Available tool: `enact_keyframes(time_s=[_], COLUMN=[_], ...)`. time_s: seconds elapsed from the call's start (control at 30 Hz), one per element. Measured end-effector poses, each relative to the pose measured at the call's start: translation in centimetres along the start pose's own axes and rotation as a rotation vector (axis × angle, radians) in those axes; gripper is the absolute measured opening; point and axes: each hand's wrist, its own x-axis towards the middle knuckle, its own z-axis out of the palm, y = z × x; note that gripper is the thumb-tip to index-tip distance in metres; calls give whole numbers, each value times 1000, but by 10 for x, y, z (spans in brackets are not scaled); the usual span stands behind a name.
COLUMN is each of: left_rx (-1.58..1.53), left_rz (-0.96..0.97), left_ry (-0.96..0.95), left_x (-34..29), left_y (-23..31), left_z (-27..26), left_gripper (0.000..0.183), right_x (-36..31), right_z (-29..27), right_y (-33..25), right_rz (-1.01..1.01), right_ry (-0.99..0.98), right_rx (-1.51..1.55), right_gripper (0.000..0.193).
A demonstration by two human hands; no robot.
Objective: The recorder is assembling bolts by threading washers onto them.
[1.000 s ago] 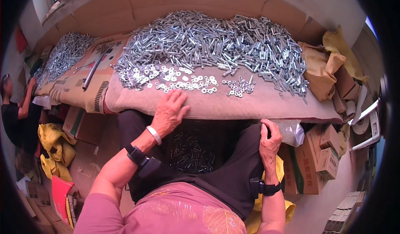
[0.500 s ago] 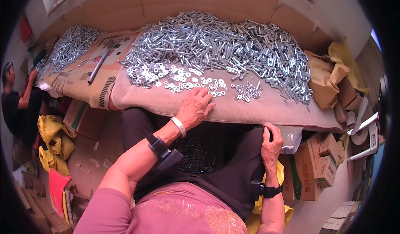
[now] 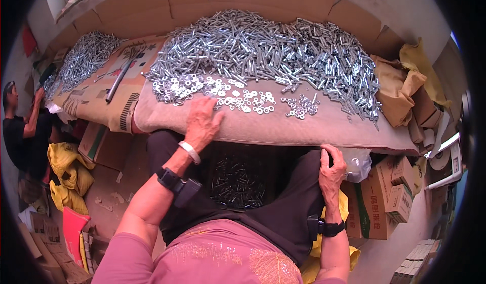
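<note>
My left hand (image 3: 202, 122) lies palm down on a beige padded surface (image 3: 283, 131), fingers stretched out to the near edge of a spread of flat metal washers (image 3: 243, 102). It is open, and whatever is beneath its fingertips is hidden. To the right of the washers is a small group of nuts (image 3: 299, 107). My right hand (image 3: 332, 171) rests by my knee at the pad's front edge, fingers loosely bent and thumb apart, with nothing visible in it. Behind the washers rises a large heap of silvery metal bolts or sleeves (image 3: 253, 46).
Between my legs, a dark container (image 3: 238, 183) holds dark metal pieces. A metal tube (image 3: 117, 81) and another heap of bolts (image 3: 88, 56) lie left. Cardboard boxes (image 3: 374, 203) and a plastic bag (image 3: 358, 163) stand right. Another person (image 3: 25, 127) sits far left.
My left hand has moved left along the washers, away from their middle toward the pile's left part. My right hand has stayed at the pad's edge.
</note>
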Motion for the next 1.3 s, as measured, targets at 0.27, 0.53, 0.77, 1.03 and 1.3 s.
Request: enact_keyframes(time_s=[0.27, 0.53, 0.77, 1.03, 1.3], left_rx=[-180, -144, -64, -13, 53], left_rz=[141, 339, 295, 125, 20], left_ry=[-245, -185, -152, 23, 22], left_x=[1, -16, -6, 2, 44], left_y=[84, 77, 42, -5, -19], left_z=[32, 31, 13, -11, 3], left_gripper=[37, 37, 32, 24, 35], right_x=[-3, -8, -5, -3, -3], right_z=[-1, -8, -8, -5, -2], right_y=[0, 10, 6, 3, -1], right_rz=[-7, 34, 32, 34, 29], right_ry=[-4, 18, -4, -4, -16], right_rx=[-7, 17, 0, 13, -10], right_gripper=[13, 12, 13, 13, 12])
